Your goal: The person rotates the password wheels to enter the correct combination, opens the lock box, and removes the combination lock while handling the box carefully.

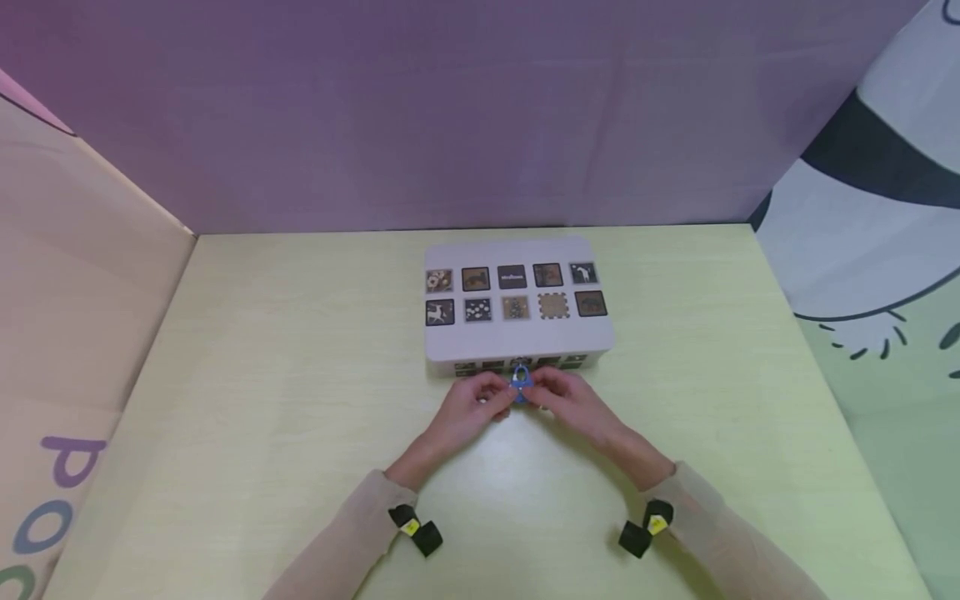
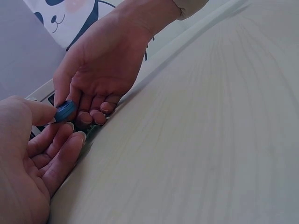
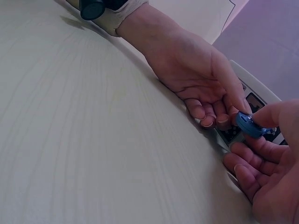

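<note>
A small blue padlock with a metal shackle is at the front side of a white box, its shackle upward. My left hand pinches the padlock's left side between thumb and fingers. From the right, my right hand pinches it too. In the left wrist view the bottom of the blue padlock body shows between both thumbs. The right wrist view has the same padlock between the two hands, part of it hidden by fingers. The other fingers of both hands curl loosely beneath it.
The box lid carries two rows of dark and brown square pictures, and more line its front side. A pale wood table lies under it. Behind stands a purple wall panel; printed panels flank the table. Black wrist straps sit on both sleeves.
</note>
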`<action>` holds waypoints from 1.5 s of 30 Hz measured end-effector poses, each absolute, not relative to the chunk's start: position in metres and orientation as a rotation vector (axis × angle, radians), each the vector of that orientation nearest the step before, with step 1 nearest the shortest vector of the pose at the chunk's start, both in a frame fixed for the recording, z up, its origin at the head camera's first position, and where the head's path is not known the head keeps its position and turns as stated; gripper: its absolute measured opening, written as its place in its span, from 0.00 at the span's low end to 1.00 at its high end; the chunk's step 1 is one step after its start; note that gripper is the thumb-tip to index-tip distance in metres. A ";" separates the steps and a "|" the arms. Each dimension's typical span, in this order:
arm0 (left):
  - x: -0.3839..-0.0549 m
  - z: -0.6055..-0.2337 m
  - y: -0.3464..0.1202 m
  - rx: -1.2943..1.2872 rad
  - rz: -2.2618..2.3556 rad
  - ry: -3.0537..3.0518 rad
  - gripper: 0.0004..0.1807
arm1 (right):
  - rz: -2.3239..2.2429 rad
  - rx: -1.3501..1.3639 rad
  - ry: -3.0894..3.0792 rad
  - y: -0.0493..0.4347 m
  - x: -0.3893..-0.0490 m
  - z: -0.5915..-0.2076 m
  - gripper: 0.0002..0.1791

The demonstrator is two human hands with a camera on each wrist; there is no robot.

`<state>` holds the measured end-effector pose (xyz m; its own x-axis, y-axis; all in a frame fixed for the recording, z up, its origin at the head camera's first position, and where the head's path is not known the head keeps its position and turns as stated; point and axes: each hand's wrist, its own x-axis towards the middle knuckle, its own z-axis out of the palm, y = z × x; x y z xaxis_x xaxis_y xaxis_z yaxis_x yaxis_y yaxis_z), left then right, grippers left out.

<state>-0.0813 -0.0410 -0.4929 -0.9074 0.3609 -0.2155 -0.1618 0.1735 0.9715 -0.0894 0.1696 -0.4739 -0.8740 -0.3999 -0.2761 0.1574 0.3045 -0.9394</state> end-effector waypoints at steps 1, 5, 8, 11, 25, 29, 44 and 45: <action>-0.081 -0.493 -0.041 0.187 1.780 2.061 0.14 | -1.598 -0.217 2.117 0.170 -0.089 -0.474 0.16; -0.082 -0.494 -0.041 0.186 1.776 2.067 0.13 | -1.591 -0.218 2.129 0.169 -0.089 -0.474 0.16; -0.082 -0.494 -0.041 0.180 1.775 2.068 0.13 | -1.592 -0.216 2.135 0.169 -0.089 -0.474 0.16; -0.082 -0.494 -0.041 0.178 1.775 2.068 0.13 | -1.595 -0.217 2.137 0.169 -0.090 -0.474 0.15; -0.083 -0.498 -0.041 0.184 1.753 2.074 0.13 | -1.604 -0.250 2.159 0.169 -0.090 -0.478 0.15; -0.083 -0.497 -0.041 0.183 1.744 2.075 0.14 | -1.602 -0.254 2.169 0.169 -0.091 -0.480 0.15; -0.083 -0.497 -0.042 0.193 1.769 2.051 0.15 | -1.581 -0.231 2.187 0.168 -0.090 -0.477 0.17; -0.084 -0.497 -0.042 0.193 1.767 2.050 0.14 | -1.577 -0.222 2.189 0.168 -0.090 -0.477 0.17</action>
<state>-0.0836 -0.0418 -0.4974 -0.9001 0.3731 -0.2250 -0.1675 0.1804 0.9692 -0.0904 0.1679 -0.4770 -0.8942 -0.3718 -0.2493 0.1187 0.3400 -0.9329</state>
